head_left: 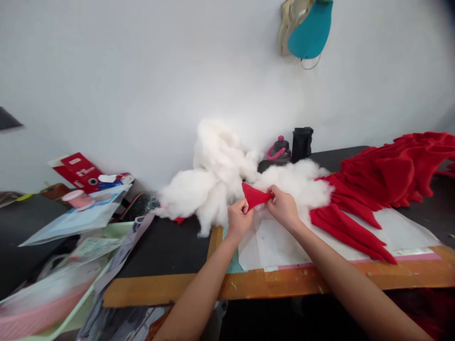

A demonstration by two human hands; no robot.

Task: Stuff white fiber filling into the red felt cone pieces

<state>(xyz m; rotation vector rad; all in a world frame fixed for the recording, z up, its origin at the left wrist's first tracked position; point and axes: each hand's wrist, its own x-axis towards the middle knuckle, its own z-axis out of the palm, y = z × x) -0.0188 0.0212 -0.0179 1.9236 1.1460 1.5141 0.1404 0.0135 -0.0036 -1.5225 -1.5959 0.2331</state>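
Note:
A small red fabric piece [253, 196], pointed at the top, is stretched between my two hands above the table. My left hand [240, 219] is closed in a pinch on its lower left edge. At its right end, my right hand [283, 206] grips the cloth between thumb and fingers. Just behind both hands lies a large heap of fluffy white stuffing [216, 175]. A second mound of stuffing [295, 182] touches the red cloth pieces [350, 229] on the right. Whether any stuffing is inside the held piece is hidden.
A big pile of red fabric [398, 170] covers the table's right side. Against the wall stand a dark bottle with a pink strap [279, 150] and a black cup [302, 143]. White paper [263, 246] lies under my hands. On the left are a red box [80, 171] and a green basket [103, 274].

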